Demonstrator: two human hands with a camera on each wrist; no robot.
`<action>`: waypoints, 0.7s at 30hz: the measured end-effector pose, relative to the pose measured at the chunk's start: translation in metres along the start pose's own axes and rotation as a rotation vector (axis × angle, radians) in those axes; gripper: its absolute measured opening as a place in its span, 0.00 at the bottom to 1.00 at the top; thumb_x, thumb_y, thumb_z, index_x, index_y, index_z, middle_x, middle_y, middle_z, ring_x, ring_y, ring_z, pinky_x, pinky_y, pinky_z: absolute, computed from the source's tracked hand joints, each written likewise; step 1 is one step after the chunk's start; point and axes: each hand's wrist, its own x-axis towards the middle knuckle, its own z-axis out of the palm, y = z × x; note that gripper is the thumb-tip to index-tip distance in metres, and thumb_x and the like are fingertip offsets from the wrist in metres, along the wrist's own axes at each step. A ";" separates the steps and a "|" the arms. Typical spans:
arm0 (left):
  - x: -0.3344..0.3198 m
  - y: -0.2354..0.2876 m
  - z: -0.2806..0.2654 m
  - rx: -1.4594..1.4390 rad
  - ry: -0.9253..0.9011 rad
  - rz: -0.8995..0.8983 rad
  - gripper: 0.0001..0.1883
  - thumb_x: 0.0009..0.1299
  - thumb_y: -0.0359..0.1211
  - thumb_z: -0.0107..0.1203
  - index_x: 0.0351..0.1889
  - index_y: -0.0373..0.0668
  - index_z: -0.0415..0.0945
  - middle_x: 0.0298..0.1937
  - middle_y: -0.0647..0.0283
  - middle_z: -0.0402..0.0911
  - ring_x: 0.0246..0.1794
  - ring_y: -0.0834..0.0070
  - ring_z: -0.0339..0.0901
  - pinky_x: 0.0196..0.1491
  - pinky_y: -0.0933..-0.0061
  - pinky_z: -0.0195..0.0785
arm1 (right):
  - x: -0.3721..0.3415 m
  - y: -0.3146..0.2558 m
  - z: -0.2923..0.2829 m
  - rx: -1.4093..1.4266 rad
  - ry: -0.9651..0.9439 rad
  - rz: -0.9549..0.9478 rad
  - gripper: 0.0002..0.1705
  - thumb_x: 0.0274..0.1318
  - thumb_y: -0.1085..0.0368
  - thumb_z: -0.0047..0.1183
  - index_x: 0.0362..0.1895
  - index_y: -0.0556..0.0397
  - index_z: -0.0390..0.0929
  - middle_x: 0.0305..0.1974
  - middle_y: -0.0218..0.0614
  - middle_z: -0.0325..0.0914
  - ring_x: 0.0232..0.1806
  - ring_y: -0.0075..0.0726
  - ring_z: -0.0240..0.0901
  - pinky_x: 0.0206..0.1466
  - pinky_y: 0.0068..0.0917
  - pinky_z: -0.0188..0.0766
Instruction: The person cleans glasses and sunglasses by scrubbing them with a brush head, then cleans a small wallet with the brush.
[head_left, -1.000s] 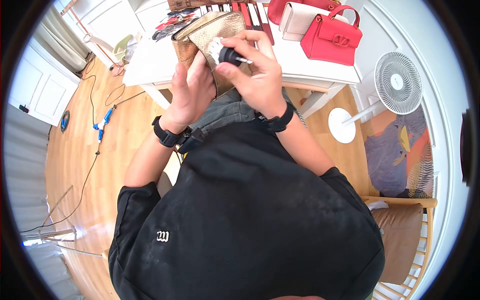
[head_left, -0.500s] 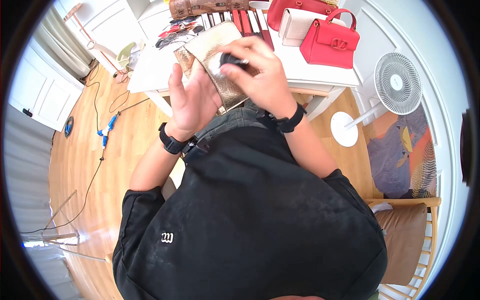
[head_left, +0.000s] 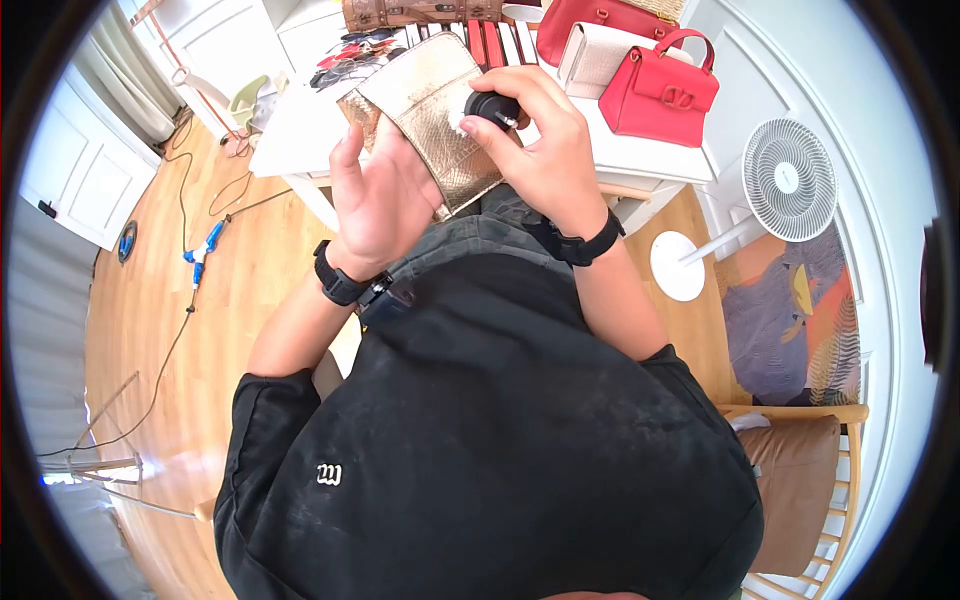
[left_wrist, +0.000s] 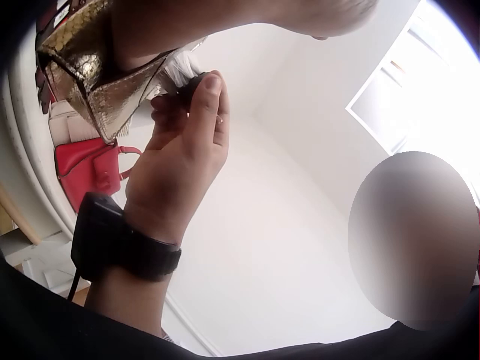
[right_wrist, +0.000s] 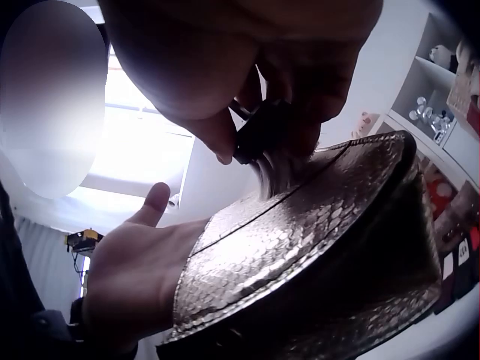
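A gold snakeskin-textured bag (head_left: 435, 105) is held up in front of the black shirt, near the white table. My left hand (head_left: 385, 195) supports it from below, its fingers straight and slipped beneath the front panel, where their tips are hidden; the thumb stands free. Between thumb and fingers, my right hand (head_left: 550, 145) pinches a small brush (head_left: 492, 107) with a round black grip and a short metal stem. In the right wrist view its pale bristles (right_wrist: 274, 172) press on the gold panel close to a seam line.
On the white table (head_left: 640, 150) stand a red handbag (head_left: 655, 95), a cream bag (head_left: 595, 58) and a row of red and white strips. Small leather swatches (head_left: 355, 50) lie at the left. A white fan (head_left: 788, 180) stands on the right; cables with a blue connector (head_left: 205, 250) cross the floor.
My right hand has carried the brush rightward over the gold panel. The bag has tipped so its panel faces up more. My left hand keeps its place under the bag.
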 end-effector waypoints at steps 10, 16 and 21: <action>-0.003 0.002 -0.001 0.110 0.020 0.093 0.52 0.76 0.68 0.34 0.84 0.36 0.44 0.81 0.55 0.61 0.80 0.66 0.60 0.78 0.62 0.52 | -0.008 -0.003 0.011 0.074 -0.138 -0.077 0.14 0.44 0.69 0.60 0.39 0.53 0.75 0.38 0.41 0.76 0.39 0.50 0.78 0.42 0.38 0.75; -0.010 0.000 -0.003 0.162 -0.073 -0.039 0.56 0.73 0.72 0.36 0.83 0.34 0.48 0.82 0.53 0.60 0.81 0.62 0.59 0.79 0.56 0.53 | -0.022 0.010 0.018 -0.075 0.006 -0.118 0.16 0.51 0.56 0.68 0.39 0.49 0.79 0.47 0.41 0.76 0.46 0.44 0.72 0.55 0.38 0.65; -0.010 -0.004 0.007 0.067 -0.026 -0.060 0.55 0.73 0.71 0.35 0.84 0.34 0.47 0.83 0.53 0.58 0.82 0.61 0.57 0.81 0.55 0.50 | -0.017 0.018 0.021 -0.183 0.142 -0.164 0.23 0.63 0.47 0.52 0.54 0.45 0.84 0.66 0.47 0.70 0.67 0.53 0.60 0.72 0.50 0.47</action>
